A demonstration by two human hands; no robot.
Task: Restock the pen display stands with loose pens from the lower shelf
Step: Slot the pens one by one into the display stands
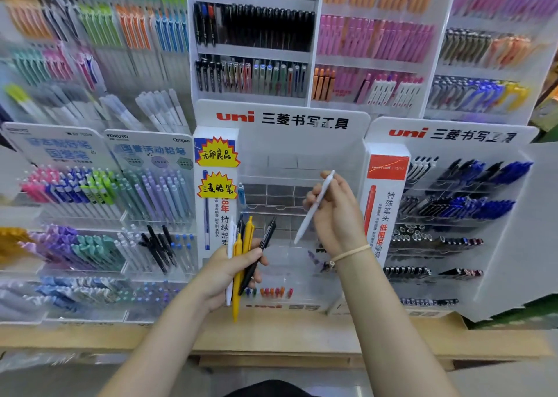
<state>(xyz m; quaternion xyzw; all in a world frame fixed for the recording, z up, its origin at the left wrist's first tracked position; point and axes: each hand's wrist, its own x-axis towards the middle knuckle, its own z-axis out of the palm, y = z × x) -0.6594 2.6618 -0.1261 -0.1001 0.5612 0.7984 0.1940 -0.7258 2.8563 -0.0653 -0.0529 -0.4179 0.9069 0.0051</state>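
Note:
My left hand (225, 271) grips a bundle of pens (244, 254): yellow, black and white ones, standing roughly upright. My right hand (335, 215) pinches a single white pen (314, 207), tilted with its tip pointing down-left. Both hands hover in front of the middle clear acrylic display stand (283, 185) under a "uni" header. Its upper compartments look mostly bare, with one light blue pen (241, 194) at the left. A row of small coloured pens (271, 291) sits in its lowest tier.
Full pen stands flank the middle one: pastel pens (99, 197) on the left, blue and black pens (459, 197) on the right. Taller racks of pens (253, 31) rise behind. A wooden shelf edge (271, 336) runs below the stands.

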